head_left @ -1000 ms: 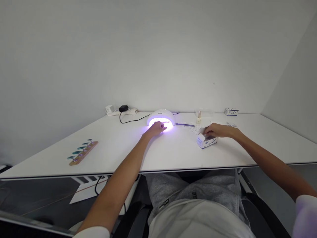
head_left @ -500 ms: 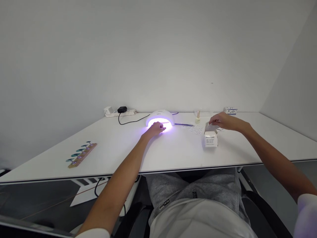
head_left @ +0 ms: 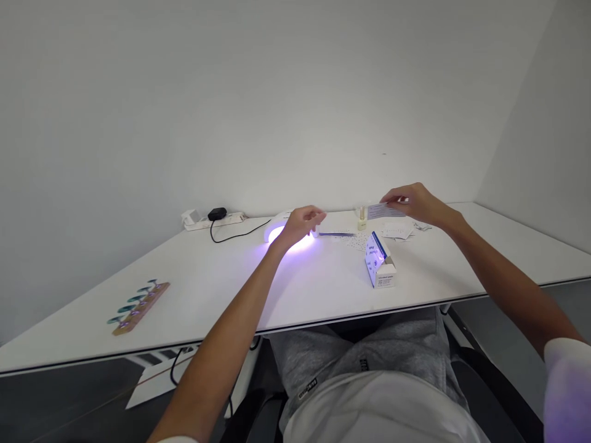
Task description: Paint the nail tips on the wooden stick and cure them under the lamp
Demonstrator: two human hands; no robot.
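My right hand [head_left: 418, 203] is raised over the table's right side, closed on a flat white sachet [head_left: 379, 211]. Below it stands an open cardboard box [head_left: 379, 271] labelled as alcohol pads, its blue-and-white lid flap up. My left hand [head_left: 302, 226] hovers in front of the white nail lamp [head_left: 272, 230], which glows violet. Its fingers are curled together, and whatever they may hold is hidden. A pair of tweezers [head_left: 339, 234] lies to the right of the lamp. Beyond it stands a small nail polish bottle [head_left: 362, 223].
Dotted sticker sheets [head_left: 356, 242] and white sachets [head_left: 398, 231] lie behind the box. At left, a wooden stand [head_left: 141, 309] carries several teal nail tips. A power strip [head_left: 217, 220] with a black adapter [head_left: 217, 213] sits by the wall, its cable trailing towards the lamp.
My right hand has risen out of the box with the sachet and moved back. The box's lid flap now stands up. My left hand has lifted away from the lamp's opening.
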